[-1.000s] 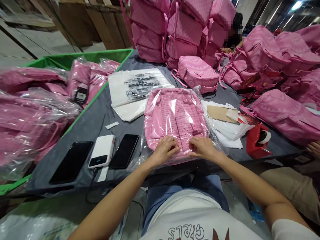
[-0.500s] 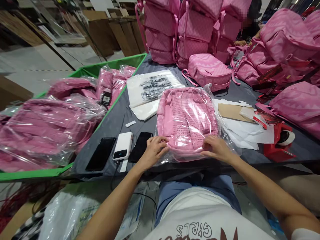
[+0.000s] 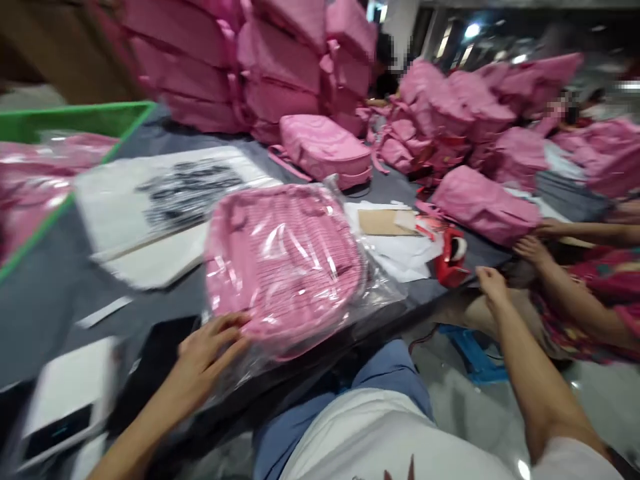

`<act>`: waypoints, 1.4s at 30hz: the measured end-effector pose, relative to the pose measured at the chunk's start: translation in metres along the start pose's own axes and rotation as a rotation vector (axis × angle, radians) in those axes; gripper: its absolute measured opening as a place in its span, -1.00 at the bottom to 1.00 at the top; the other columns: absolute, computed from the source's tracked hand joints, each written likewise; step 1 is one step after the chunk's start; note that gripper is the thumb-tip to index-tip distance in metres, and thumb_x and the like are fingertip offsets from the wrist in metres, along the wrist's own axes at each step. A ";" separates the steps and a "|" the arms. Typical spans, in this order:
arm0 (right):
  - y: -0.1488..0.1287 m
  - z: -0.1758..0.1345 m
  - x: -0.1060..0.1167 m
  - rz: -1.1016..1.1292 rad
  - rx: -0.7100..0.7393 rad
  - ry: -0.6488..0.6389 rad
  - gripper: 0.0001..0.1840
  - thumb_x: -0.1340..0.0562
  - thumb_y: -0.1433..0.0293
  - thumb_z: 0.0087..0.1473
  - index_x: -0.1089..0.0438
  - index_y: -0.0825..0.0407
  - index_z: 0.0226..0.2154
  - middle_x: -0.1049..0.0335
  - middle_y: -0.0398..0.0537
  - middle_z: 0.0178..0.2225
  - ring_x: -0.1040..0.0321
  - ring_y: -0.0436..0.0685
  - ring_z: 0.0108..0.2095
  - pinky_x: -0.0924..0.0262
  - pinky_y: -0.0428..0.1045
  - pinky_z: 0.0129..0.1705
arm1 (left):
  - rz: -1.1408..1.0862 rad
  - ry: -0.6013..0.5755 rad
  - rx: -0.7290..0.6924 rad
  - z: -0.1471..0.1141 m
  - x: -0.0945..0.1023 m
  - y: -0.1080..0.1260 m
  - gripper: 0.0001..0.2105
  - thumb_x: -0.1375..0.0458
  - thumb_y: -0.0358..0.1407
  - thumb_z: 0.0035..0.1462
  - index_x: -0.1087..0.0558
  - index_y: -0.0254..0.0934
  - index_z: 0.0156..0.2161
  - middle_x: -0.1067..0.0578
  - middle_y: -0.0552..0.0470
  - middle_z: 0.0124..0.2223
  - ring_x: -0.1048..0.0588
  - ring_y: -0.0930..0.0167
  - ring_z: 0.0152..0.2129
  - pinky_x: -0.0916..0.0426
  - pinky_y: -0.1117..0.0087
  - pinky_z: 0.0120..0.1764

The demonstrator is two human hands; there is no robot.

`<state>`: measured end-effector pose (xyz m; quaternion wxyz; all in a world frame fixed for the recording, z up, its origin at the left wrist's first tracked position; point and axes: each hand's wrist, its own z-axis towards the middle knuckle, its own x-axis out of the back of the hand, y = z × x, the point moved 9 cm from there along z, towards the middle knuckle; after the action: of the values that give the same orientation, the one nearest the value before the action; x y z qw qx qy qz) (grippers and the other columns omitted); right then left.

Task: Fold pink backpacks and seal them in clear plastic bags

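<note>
A pink backpack in a clear plastic bag (image 3: 285, 263) lies flat on the grey table (image 3: 35, 307) in front of me. My left hand (image 3: 207, 353) rests on the bag's near left edge, fingers spread on the plastic. My right hand (image 3: 493, 283) is off the bag and stretched out to the right, open, just short of a red tape dispenser (image 3: 450, 257) at the table's edge. The picture is blurred by motion.
Stacked pink backpacks (image 3: 240, 60) fill the back and right of the table. Printed white bags (image 3: 160, 200) lie at the left, with papers and a card sheet (image 3: 385, 223) beside the dispenser. A white power bank (image 3: 65, 400) sits near left. Another person's arms (image 3: 575, 293) reach in at right.
My right hand has left the bagged backpack and moved right toward the tape dispenser. My view has swung right. The left hand stays on the bag's near left edge.
</note>
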<state>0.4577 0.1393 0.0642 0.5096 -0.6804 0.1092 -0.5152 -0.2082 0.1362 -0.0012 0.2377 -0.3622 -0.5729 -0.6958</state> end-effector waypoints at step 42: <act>-0.224 -0.398 -0.282 -0.703 1.600 -1.282 -0.71 -0.41 0.17 0.13 -0.42 -0.03 -0.21 -0.49 -0.13 -0.39 -0.30 0.06 -0.43 0.19 -0.05 -0.41 | -0.058 -0.087 0.039 0.008 0.001 0.034 -0.78 -0.07 -0.22 0.26 -0.55 -0.20 -0.29 -0.51 -0.06 0.10 -0.38 0.19 0.13 -0.09 0.05 0.27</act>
<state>-0.0755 0.2002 0.0582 0.5919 -0.2867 -0.7462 -0.1030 -0.1815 0.1366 0.0213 0.1993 -0.3707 -0.6065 -0.6745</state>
